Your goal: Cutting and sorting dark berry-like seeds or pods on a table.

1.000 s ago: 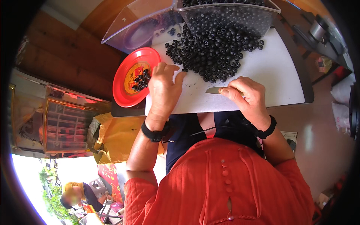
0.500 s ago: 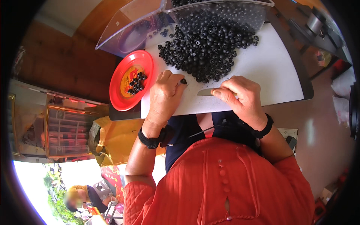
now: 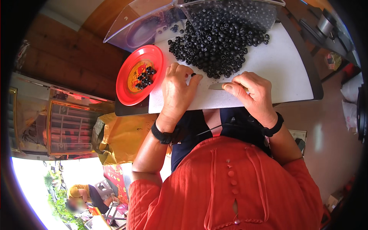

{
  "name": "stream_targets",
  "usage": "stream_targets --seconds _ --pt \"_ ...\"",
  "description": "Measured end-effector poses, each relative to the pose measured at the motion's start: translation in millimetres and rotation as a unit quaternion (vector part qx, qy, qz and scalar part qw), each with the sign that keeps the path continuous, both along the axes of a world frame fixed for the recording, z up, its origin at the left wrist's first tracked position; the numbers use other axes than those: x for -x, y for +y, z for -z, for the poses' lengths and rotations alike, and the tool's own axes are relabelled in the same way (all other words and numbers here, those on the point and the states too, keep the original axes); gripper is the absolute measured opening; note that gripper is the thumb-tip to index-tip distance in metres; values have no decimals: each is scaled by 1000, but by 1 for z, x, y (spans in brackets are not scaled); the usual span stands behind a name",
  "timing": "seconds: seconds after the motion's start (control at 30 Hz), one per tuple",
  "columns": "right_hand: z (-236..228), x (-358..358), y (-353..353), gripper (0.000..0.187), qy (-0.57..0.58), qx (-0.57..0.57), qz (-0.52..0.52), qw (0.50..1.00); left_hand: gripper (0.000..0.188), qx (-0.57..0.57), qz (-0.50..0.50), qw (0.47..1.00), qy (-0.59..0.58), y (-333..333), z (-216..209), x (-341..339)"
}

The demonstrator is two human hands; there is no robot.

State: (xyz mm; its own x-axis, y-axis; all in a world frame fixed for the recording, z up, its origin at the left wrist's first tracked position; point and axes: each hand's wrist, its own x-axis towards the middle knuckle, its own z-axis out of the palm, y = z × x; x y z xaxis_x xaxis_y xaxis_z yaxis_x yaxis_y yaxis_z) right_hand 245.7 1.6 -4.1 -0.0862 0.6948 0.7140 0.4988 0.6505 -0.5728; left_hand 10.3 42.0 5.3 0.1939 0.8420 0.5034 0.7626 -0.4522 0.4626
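A small knife (image 3: 216, 86) is gripped in my right hand (image 3: 253, 91), its short blade pointing left just above the white board (image 3: 287, 69). Between the thumb and fingertips of my left hand (image 3: 178, 87) is one small round black piece (image 3: 193, 75), berry-like or bead-like. The blade and this piece are apart. Beyond my hands, a large heap of the same black pieces (image 3: 214, 46) lies on the board, many with a round hollow on top. To the left of my left hand, a red plate (image 3: 125, 90) holds a small group of black pieces (image 3: 145, 78).
A clear plastic bin (image 3: 138, 32) stands at the far edge, with black pieces spilling from it. A yellow bag (image 3: 122, 134) is below the board at left. Farther off at lower left, a person (image 3: 82, 194) sits outside. A dark metal device (image 3: 325, 25) stands at far right.
The board, plate and heap sit slightly farther right and higher in the view. My left thumb and fingers have shifted around the black piece. My right hand keeps the knife.
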Motion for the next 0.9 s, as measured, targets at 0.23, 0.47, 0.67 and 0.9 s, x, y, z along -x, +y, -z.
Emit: stream_targets --seconds 0.23,0.47,0.67,0.9 --pt "1 -3 -1 21 -3 13 -27 1000 7 -45 -9 996 83 5 2 5" --pt "3 -2 0 23 -9 -6 -4 1000 8 -69 28 983 168 3 -10 1" --pt "4 1 3 25 -5 -17 3 1000 9 -44 67 985 152 10 -9 5" --pt "3 0 2 26 -11 4 15 1000 16 -81 17 985 151 1 2 3"
